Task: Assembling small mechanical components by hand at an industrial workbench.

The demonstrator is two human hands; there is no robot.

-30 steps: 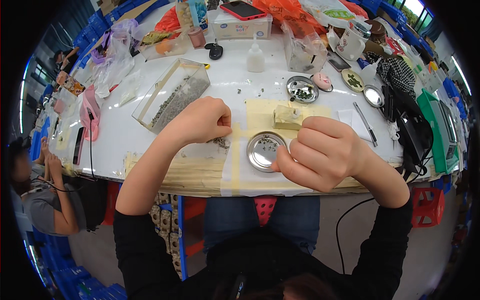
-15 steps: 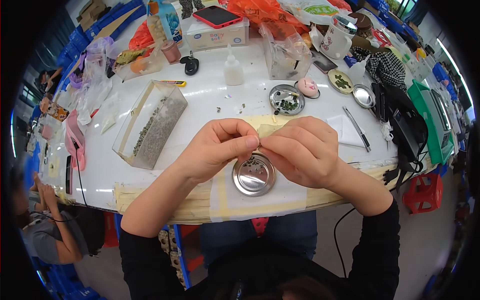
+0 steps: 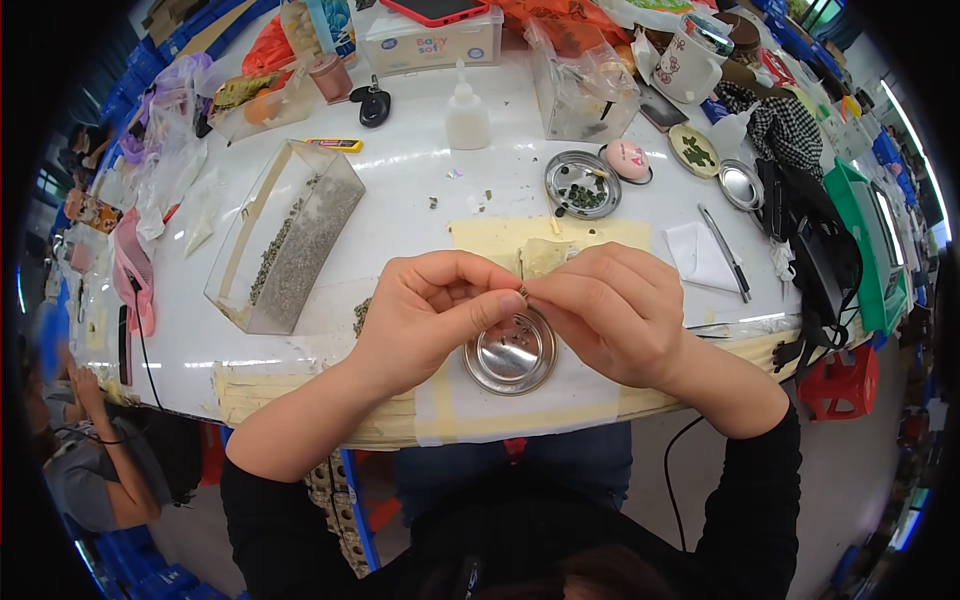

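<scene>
Above a small round metal dish (image 3: 510,368), my left hand (image 3: 435,315) and my right hand (image 3: 618,312) meet fingertip to fingertip. Thumb and forefinger of each are pinched around something tiny and dark, too small to name. Several small bits lie in the dish, partly hidden by my fingers. Just behind my fingers sits a block wrapped in cream tape (image 3: 543,257), on a yellowish sheet (image 3: 480,235). A little heap of grey-green bits (image 3: 361,316) shows beside my left hand. White paper (image 3: 570,400) lies under the dish.
To the left stands a clear box of grey-green bits (image 3: 325,235). Behind are a squeeze bottle (image 3: 467,122), a metal dish of dark green pieces (image 3: 590,205) and a pink round case (image 3: 627,158). On the right lie a pen (image 3: 724,250) and a black bag (image 3: 815,255). Another person sits far left.
The whole view has shifted slightly, showing more of the taped block and the heap near my left hand. Both hands keep their pinch above the dish, with the fingers slightly turned.
</scene>
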